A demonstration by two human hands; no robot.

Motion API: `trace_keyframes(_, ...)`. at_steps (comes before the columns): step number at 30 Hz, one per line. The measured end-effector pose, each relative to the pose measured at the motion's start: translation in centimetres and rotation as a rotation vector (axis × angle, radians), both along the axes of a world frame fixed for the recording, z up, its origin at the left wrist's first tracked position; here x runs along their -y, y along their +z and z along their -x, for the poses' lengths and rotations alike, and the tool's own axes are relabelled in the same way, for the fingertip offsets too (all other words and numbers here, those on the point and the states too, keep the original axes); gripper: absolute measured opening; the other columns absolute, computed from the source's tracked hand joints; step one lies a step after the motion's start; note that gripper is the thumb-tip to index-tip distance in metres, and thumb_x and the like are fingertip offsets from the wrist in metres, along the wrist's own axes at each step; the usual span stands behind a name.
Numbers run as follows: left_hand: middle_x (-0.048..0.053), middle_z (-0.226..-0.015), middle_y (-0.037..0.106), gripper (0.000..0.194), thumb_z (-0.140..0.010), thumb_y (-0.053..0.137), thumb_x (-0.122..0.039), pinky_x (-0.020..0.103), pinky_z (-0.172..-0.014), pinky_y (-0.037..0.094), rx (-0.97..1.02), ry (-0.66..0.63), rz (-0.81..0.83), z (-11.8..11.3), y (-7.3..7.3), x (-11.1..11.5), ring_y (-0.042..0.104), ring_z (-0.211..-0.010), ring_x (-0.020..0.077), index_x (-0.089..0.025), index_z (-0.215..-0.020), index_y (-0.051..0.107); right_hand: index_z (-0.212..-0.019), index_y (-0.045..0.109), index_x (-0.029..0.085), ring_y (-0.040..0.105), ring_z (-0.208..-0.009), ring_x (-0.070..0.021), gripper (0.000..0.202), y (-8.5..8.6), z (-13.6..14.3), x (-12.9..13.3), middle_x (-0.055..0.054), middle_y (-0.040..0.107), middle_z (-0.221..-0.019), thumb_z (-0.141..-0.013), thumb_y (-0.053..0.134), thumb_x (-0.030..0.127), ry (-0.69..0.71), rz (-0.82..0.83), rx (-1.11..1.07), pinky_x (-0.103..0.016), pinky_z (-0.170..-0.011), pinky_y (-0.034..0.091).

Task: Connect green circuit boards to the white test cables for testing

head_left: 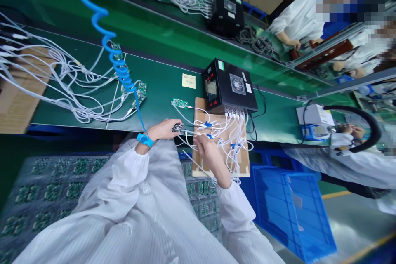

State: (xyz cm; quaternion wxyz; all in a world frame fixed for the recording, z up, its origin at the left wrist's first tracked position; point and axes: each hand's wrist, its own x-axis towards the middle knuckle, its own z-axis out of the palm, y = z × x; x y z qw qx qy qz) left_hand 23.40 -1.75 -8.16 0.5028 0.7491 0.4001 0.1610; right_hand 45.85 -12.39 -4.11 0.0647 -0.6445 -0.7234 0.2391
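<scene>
My left hand [163,129], with a blue wrist strap [144,140] at its wrist, is closed on a small circuit board [177,127] at the bench's front edge. To its right, my right hand [208,150] pinches a white cable [189,133] near the board; the fingertips partly hide the grip. Just beyond the hands, a green circuit board [179,103] lies flat with a white cable at its right end. A black test box [230,86] with a fan grille has several white cables plugged into its front side, above a cardboard sheet [221,169].
Tangled white cables [71,74] and upright boards [140,94] occupy the left bench. A blue coiled cord [108,37] hangs across the view. Trays of boards [52,192] lie below, left of a blue crate [293,210]. Co-workers sit at right and across.
</scene>
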Motion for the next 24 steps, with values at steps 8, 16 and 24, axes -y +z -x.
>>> trace_keyframes(8,0.002,-0.088,0.073,0.023,-0.074,0.073,-0.019,0.027,-0.075,0.046,-0.057,-0.099,0.038,0.0,-0.1,0.5,0.066,-0.083,0.0222,-0.025,-0.096,0.070,-0.113,0.072,0.022,0.072,-0.078,-0.0193,0.027,-0.6,-0.4,0.1,-0.012,0.069,-0.119,-0.097,0.054,0.009,0.273,0.041,0.330,-0.029,-0.070,0.050)
trace_keyframes(16,0.001,-0.087,0.073,0.026,-0.071,0.076,-0.023,0.027,-0.072,0.047,-0.025,-0.116,0.044,0.0,0.0,0.5,0.067,-0.080,0.0212,-0.024,-0.096,0.070,-0.106,0.067,0.016,0.068,-0.071,-0.0212,0.022,-0.6,-0.2,-1.0,-0.018,0.065,-0.119,-0.099,0.048,0.008,0.389,0.074,0.477,-0.033,-0.064,0.048)
trace_keyframes(24,0.002,-0.086,0.074,0.029,-0.071,0.071,-0.018,0.027,-0.072,0.046,0.030,-0.137,0.022,-0.6,0.7,0.5,0.068,-0.079,0.0209,-0.023,-0.099,0.070,-0.102,0.052,0.021,0.063,-0.090,-0.0229,0.016,-0.6,-3.5,-1.2,-0.010,0.062,-0.099,-0.105,0.041,0.031,0.014,-0.226,-0.264,-0.038,-0.081,0.053)
